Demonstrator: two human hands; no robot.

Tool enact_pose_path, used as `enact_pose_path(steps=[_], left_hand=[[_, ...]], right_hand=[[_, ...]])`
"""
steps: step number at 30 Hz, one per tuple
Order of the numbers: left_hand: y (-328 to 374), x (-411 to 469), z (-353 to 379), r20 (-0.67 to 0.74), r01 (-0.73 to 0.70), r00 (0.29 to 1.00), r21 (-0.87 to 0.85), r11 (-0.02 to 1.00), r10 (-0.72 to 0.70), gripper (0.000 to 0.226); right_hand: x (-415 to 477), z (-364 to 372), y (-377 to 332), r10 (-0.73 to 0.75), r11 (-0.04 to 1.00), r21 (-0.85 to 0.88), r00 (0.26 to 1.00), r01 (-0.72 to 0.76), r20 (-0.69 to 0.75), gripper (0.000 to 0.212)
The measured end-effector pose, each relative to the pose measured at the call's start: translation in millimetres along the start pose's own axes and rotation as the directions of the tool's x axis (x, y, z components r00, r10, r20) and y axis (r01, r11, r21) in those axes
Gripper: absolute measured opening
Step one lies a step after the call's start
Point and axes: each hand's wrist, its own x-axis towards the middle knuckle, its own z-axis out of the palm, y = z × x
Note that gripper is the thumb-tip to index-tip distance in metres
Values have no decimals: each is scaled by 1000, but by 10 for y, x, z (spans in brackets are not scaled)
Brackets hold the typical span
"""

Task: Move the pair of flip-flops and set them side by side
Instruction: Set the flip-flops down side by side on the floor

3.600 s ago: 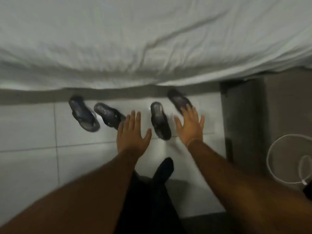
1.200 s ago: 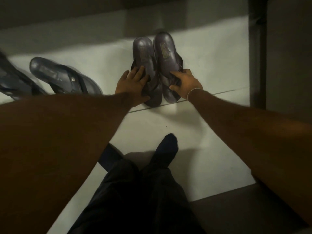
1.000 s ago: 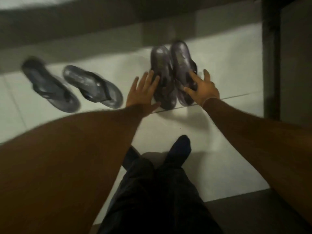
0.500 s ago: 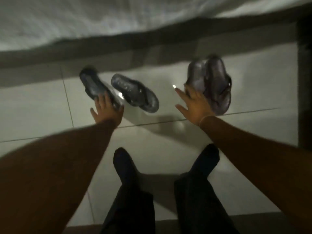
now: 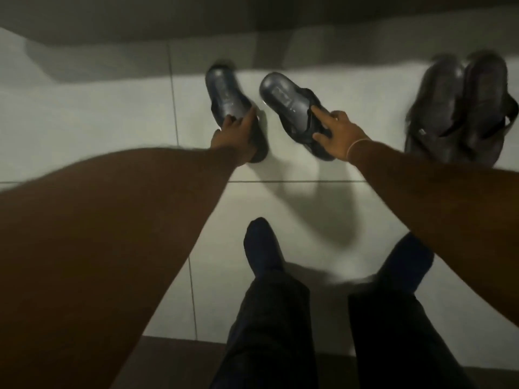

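Two dark blue-grey flip-flops lie apart on the white tiled floor, both angled toward the upper left. My left hand (image 5: 236, 136) rests on the toe half of the left flip-flop (image 5: 224, 96), fingers curled over its strap area. My right hand (image 5: 338, 133) lies on the right flip-flop (image 5: 283, 94), index finger stretched along its strap and thumb at its near edge. A gap of bare tile separates the two flip-flops. Whether either hand has a firm hold cannot be told.
A second, darker pair of flip-flops (image 5: 460, 108) stands side by side at the right. A shadowed bed edge (image 5: 252, 21) runs along the top. My feet in dark socks (image 5: 261, 245) stand on the tiles near the bottom.
Both hands left the darker pair, now side by side at the right, and moved left. My left hand now covers the left blue-grey flip-flop and my right hand has landed on the right one.
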Motion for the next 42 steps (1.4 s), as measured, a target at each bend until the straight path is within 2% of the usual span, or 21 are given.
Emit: enact_pose_path(steps=[7,12,18,25,34,42], left_hand=[[-515,-46,-5,38,-48,998,74,996,45,102],[-661,-172,-7,46,-87,995,57,995,84,106],[-689,-240,105,32,-81,996,-8,997,81,111],[-712,-276,158,52,-65,996,-41,997,67,114],[-724,-303,190,41,-72,996,-73,995,75,114],[-738,-367,243,51,-74,996,-74,995,78,116]], right_hand=[[12,370,-390,-9,999,37,999,7,52,75],[59,597,-683,7,998,67,1000,-8,12,73],[25,775,-907,-45,999,-15,998,46,33,69],[-22,892,-910,-40,998,-56,999,42,25,70],[14,932,-866,-42,997,-57,994,48,97,81],[7,962,-835,-57,988,-136,993,71,103,86]])
